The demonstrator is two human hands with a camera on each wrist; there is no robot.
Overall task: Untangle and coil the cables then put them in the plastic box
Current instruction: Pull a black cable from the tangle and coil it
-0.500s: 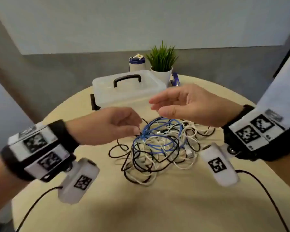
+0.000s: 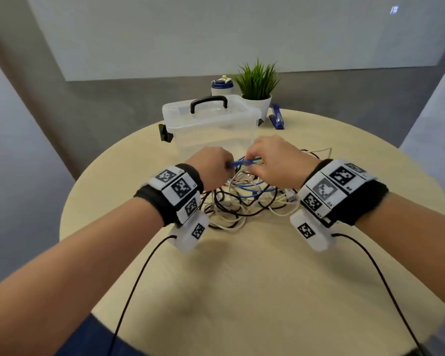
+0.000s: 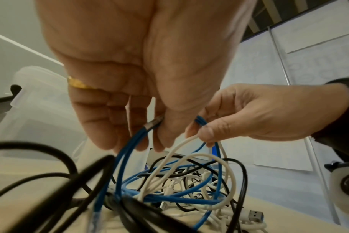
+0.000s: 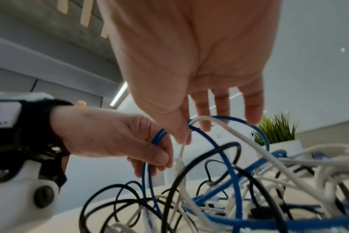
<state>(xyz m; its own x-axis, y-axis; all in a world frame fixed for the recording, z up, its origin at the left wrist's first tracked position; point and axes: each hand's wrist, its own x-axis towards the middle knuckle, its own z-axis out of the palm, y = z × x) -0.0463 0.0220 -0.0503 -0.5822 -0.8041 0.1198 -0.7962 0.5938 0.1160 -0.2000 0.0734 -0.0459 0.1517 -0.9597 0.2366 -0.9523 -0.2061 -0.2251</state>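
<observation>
A tangle of blue, white and black cables (image 2: 242,201) lies in the middle of the round table (image 2: 242,278). Both hands meet just above it. My left hand (image 2: 216,165) pinches the blue cable (image 2: 244,161) near its metal plug end (image 3: 151,124). My right hand (image 2: 267,160) pinches a loop of the same blue cable (image 3: 199,121), with a white strand (image 4: 219,123) caught under its thumb. The blue cable is raised a little out of the pile. The clear plastic box (image 2: 211,119) with a black handle stands just behind the hands, its lid on.
A potted plant (image 2: 257,83), a white and blue bottle (image 2: 222,86) and a blue stapler (image 2: 276,119) stand at the table's far edge behind the box. A USB plug (image 3: 253,216) lies at the pile's right. Black cords trail from both wrist cameras towards me.
Both hands were apart above the pile with the right hand holding nothing. They have come together, taken hold of the blue cable and lifted part of it.
</observation>
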